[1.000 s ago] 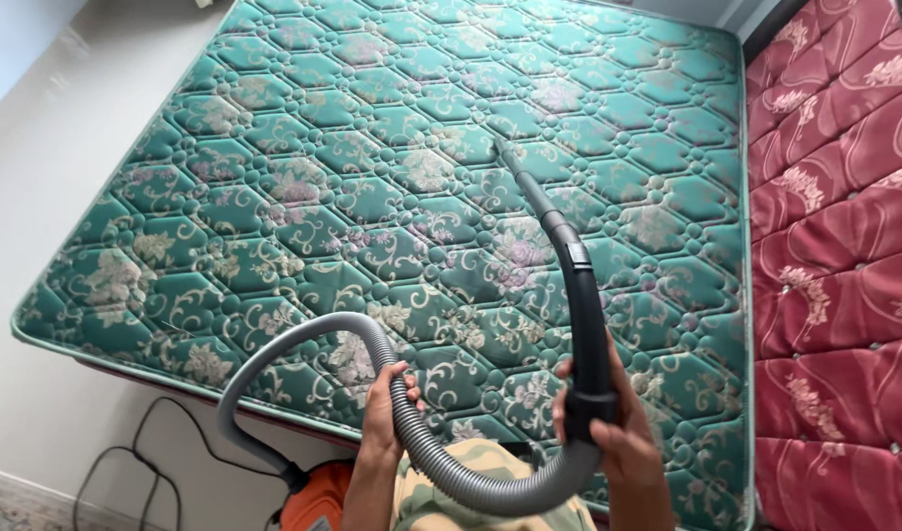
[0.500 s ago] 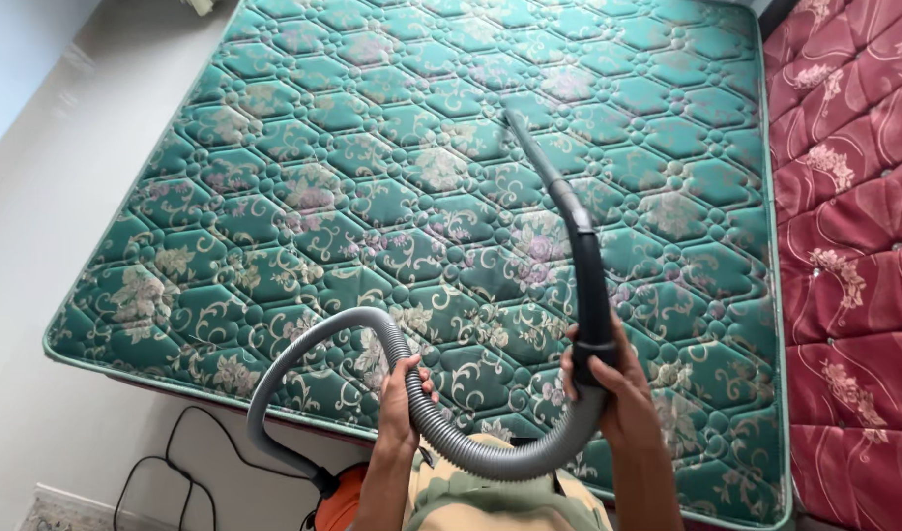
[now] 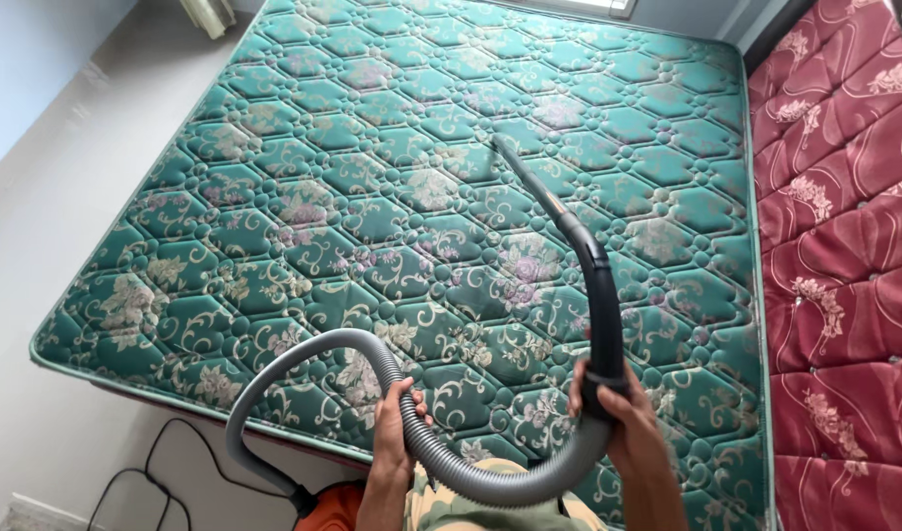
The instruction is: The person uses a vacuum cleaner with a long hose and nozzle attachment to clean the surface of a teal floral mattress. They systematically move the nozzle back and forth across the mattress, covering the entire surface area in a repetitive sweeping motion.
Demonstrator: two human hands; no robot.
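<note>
Grey hose [image 3: 411, 433] clasped by both hands' grip.

Single head-worn cam, looking steeply down and forward from the foot edge of the green quilted mattress [image 3: 372, 197], which fills most of the frame. Near field: both hands and the grey hose [image 3: 372, 374] sit close at bottom edge; red padded panel [image 3: 844, 295] along right, floor at left.

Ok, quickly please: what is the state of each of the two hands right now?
Left hand: closed around the grey ribbed hose.
Right hand: closed around the black vacuum handle, nozzle tip at the green mattress.
</note>
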